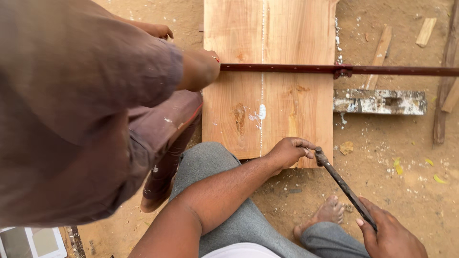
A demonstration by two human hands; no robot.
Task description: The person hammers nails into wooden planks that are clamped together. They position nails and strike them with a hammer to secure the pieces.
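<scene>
Sandy ground lay under a pale glued-up wooden panel (pixel 267 76), whose near edge the left hand (pixel 287 152) gripped at six o'clock to steady it, while the right hand (pixel 389 234) clasped a dark iron bar (pixel 342 184) angled toward that corner.

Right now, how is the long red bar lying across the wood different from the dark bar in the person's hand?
The red bar lies flat across the wooden panel, running sideways past its right edge. The dark bar looks shorter and slants from the panel's lower corner down to the right hand, beside the left hand. The red bar carries a small clamp piece; the dark one looks plain. Both look like thin metal.
</scene>
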